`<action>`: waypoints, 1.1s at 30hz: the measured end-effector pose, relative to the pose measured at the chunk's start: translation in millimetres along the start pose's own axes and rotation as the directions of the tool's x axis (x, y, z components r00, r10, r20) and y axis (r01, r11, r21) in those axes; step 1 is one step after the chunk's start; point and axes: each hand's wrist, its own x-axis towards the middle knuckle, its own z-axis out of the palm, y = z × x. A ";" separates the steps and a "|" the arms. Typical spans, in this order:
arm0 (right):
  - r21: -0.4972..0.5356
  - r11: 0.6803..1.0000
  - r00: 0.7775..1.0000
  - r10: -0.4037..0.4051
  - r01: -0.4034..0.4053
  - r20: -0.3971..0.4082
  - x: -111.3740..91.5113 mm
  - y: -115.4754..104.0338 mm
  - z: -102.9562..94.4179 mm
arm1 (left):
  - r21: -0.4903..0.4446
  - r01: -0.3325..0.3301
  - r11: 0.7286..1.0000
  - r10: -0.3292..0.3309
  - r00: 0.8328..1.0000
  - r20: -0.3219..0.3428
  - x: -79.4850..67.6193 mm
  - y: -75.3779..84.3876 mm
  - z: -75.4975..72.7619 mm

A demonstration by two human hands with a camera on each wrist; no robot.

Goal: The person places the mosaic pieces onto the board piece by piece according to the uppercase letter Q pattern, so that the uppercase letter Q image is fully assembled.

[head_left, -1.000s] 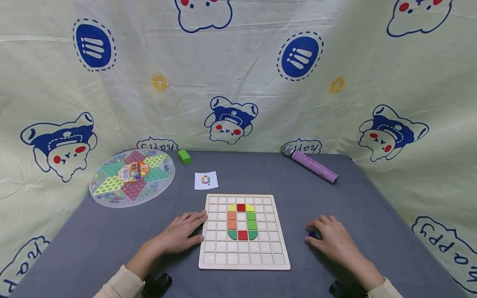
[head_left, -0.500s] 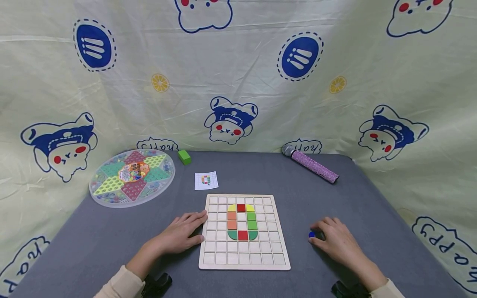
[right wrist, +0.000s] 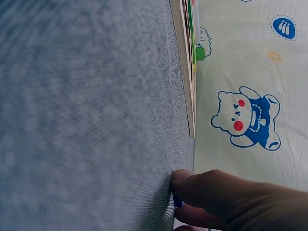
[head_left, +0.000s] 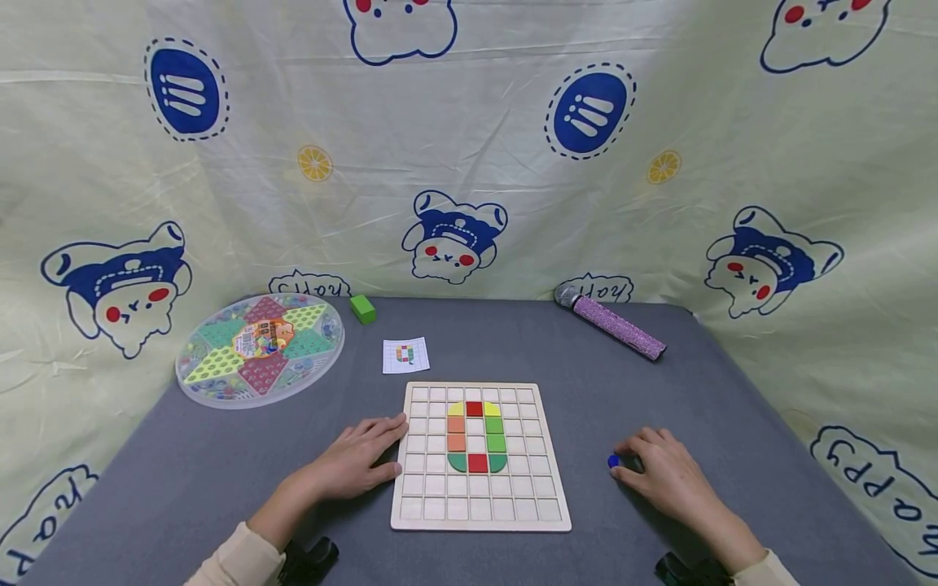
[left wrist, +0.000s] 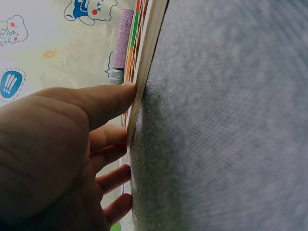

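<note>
A square wooden grid board (head_left: 436, 509) lies on the table with yellow, red, orange and green tiles forming a ring near its middle. My left hand (head_left: 361, 460) rests at its left side, fingers extended, with the thumb and fingertips at the edge; the left wrist view shows the thumb (left wrist: 113, 101) against the rim. Right of the board, my right hand (head_left: 663, 476) is low over the table, pinching a small blue piece (head_left: 613, 461) between thumb and forefinger. Most of the piece is hidden by the fingers, and only a bit of blue (right wrist: 177, 199) shows in the right wrist view.
A small pattern card (head_left: 405, 356) lies beyond the board. At the back left are a round clear game case (head_left: 212, 387) and a green block (head_left: 362, 309). A glittery purple microphone (head_left: 619, 328) lies at the back right. A printed curtain (head_left: 469, 122) borders the table (head_left: 498, 342).
My right hand has shifted slightly to the right, and the blue piece at its fingertips has moved with it and shows more. The left hand and the board have stayed put.
</note>
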 end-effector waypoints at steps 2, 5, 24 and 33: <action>-0.001 1.000 1.000 -0.001 0.001 0.000 -0.1 0.1 0.1 | 0.002 0.001 1.000 -0.001 1.000 0.000 0.0 -0.1 0.0; -0.001 1.000 1.000 -0.005 0.005 -0.002 -0.1 0.7 0.6 | 0.003 0.003 1.000 -0.003 1.000 -0.001 -0.2 -0.2 -0.1; -0.022 0.999 0.999 -0.040 0.040 -0.027 1.4 1.2 1.1 | 0.001 0.003 1.000 -0.003 1.000 -0.005 -0.9 -0.1 -0.2; -0.009 0.995 0.991 -0.098 0.098 -0.091 2.3 -6.3 -0.8 | 0.004 0.004 1.000 -0.004 1.000 -0.006 -0.4 -0.1 -0.2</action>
